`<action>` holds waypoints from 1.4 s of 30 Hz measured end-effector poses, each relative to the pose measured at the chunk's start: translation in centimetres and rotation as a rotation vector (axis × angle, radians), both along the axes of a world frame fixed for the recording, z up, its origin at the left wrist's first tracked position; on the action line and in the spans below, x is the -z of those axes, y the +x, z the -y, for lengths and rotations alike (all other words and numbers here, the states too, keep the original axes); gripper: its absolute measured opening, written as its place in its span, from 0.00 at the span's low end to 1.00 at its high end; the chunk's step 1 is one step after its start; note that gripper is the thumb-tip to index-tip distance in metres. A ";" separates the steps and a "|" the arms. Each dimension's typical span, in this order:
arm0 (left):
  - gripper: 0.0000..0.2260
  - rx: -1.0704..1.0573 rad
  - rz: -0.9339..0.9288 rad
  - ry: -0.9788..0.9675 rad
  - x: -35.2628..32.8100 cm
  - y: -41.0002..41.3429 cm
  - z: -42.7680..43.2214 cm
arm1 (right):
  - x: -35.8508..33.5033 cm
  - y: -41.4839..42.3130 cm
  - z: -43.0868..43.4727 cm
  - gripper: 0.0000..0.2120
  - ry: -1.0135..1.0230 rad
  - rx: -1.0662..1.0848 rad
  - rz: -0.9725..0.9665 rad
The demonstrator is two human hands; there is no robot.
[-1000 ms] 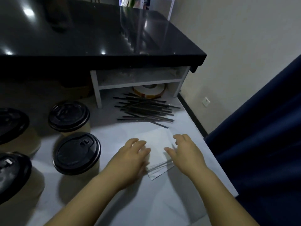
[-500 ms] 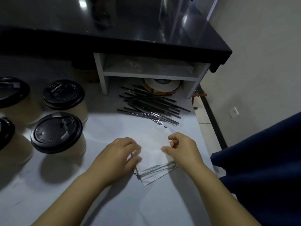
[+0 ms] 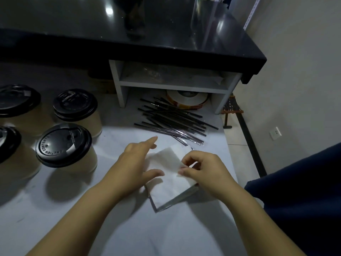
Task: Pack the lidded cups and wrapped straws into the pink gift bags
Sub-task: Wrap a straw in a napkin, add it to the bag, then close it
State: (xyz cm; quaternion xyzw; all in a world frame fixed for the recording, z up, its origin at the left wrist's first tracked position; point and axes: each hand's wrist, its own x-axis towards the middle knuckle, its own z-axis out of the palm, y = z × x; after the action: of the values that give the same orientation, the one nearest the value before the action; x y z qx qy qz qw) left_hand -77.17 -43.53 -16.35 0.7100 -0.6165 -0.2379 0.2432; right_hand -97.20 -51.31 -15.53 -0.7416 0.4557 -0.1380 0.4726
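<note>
My left hand point(image 3: 135, 166) is palm down with fingers straight and the forefinger reaching ahead. My right hand point(image 3: 204, 171) curls, thumb and fingertips pinching a white sheet point(image 3: 166, 161).

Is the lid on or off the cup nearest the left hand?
On: the black plastic lid caps the upright beige paper cup, no gap visible.

right hand point(image 3: 204, 171) on white stack point(image 3: 170, 191)

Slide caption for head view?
Right hand pinches top layer of flat white stack, left hand at its edge; lidded cups, wrapped straws nearby.
</note>
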 end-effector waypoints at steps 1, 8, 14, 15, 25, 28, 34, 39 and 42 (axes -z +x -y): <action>0.31 0.010 0.003 0.024 0.0 0.0 0.2 | 0.1 0.1 0.1 0.05 0.030 -0.023 0.016; 0.07 0.090 0.029 0.047 -0.2 0.7 0.3 | 1.6 -0.2 1.7 0.09 -0.096 0.218 -0.156; 0.03 0.169 0.063 0.074 -0.3 1.4 0.0 | 2.4 0.9 1.7 0.13 -0.056 0.158 -0.258; 0.03 0.173 0.059 0.083 -0.4 1.5 -0.2 | 2.5 1.0 1.7 0.13 -0.045 0.168 -0.256; 0.03 0.168 0.026 0.000 -0.6 1.2 -0.1 | 1.7 0.1 1.8 0.08 -0.078 0.253 -0.186; 0.04 0.152 0.059 -0.073 -0.3 0.9 0.0 | 1.0 -0.2 1.7 0.07 -0.078 0.274 -0.100; 0.03 0.124 -0.012 -0.123 -0.2 0.8 1.0 | -0.3 0.1 2.1 0.08 0.044 0.078 0.047; 0.13 0.035 -0.117 -0.066 0.3 1.4 1.3 | -0.4 1.1 3.2 0.05 0.122 0.050 0.103; 0.14 -0.032 -0.132 -0.035 0.7 2.2 1.2 | -0.1 2.1 4.8 0.05 -0.055 0.095 -0.023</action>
State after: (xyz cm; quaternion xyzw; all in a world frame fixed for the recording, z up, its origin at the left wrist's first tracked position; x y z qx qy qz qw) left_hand -75.00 -44.73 -17.03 0.6983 -0.5917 -0.2694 0.2994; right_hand -95.07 -56.09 -15.43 -0.7334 0.4917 -0.1640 0.4398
